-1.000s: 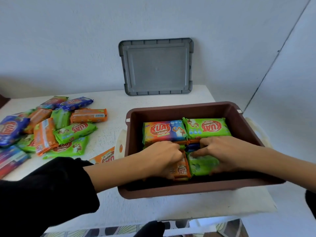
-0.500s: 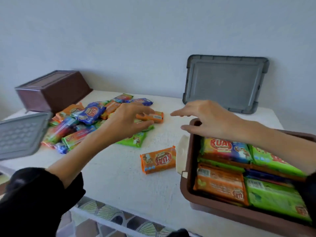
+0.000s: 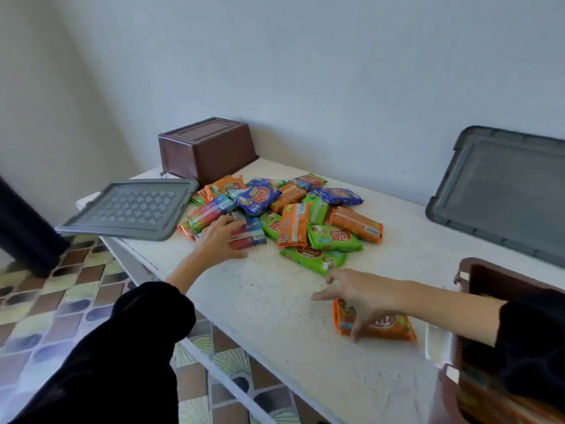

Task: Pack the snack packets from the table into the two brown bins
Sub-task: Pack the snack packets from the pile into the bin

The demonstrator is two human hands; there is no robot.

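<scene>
While left hand [image 3: 224,237] curls over red-blue packet [image 3: 248,234] at pile's [image 3: 293,221] 7 o'clock edge, right hand [image 3: 357,296] is splayed, fingertips on lone orange packet [image 3: 382,327]. Pinch long edges, lift flat, carry to open brown bin [image 3: 467,264] at 4 o'clock; upturned brown bin [image 3: 208,148] at 10 o'clock likely needs flipping.

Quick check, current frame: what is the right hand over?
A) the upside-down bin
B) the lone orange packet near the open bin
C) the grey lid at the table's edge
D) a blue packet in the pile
B: the right hand, fingers spread, is over the lone orange packet, which lies apart from the pile and near the open brown bin.
</scene>
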